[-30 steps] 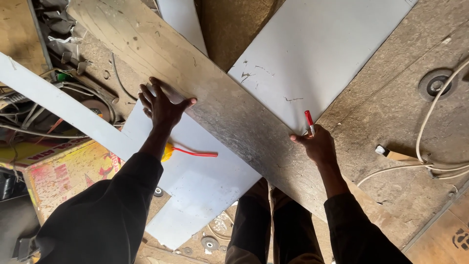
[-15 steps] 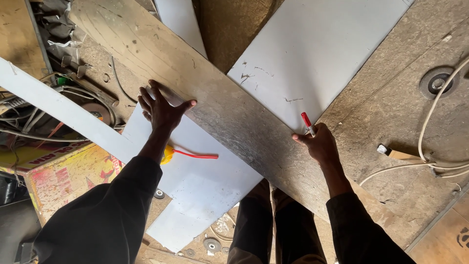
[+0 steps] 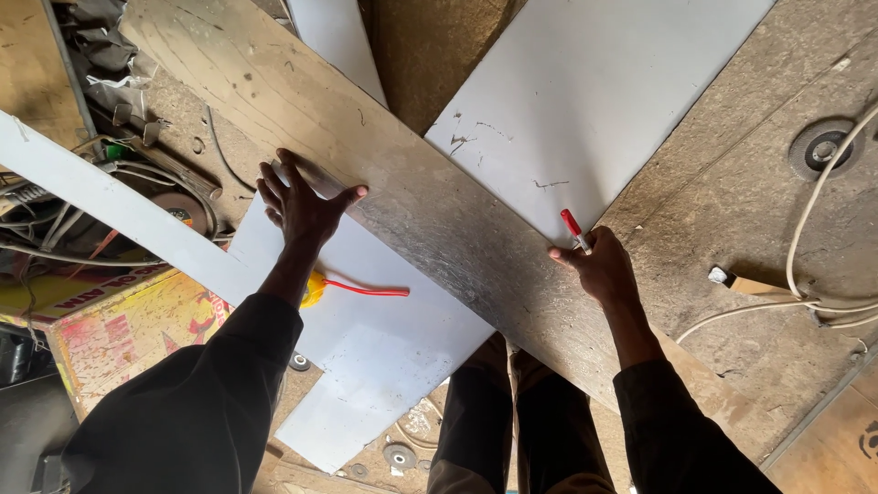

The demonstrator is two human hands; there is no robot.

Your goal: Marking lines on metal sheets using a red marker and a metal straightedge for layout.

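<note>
A long worn wooden plank [image 3: 430,210] lies diagonally across a white sheet [image 3: 594,101]. My left hand [image 3: 302,206] presses flat on the plank's near edge, fingers spread. My right hand [image 3: 599,265] holds a red marker [image 3: 574,229], its tip against the white sheet right at the plank's far edge. The white sheet shows again below the plank [image 3: 384,357], where a yellow and red tool [image 3: 352,289] lies beside my left wrist.
A white strip [image 3: 110,210] runs across the left over tangled cables and scrap [image 3: 101,174]. A yellow printed box [image 3: 119,334] sits at lower left. A grinding disc [image 3: 821,146], a white cord [image 3: 805,238] and a small wooden block [image 3: 754,285] lie on the right.
My right hand with the marker has slid slightly along the plank's edge toward me. My left hand stays pressed in place.
</note>
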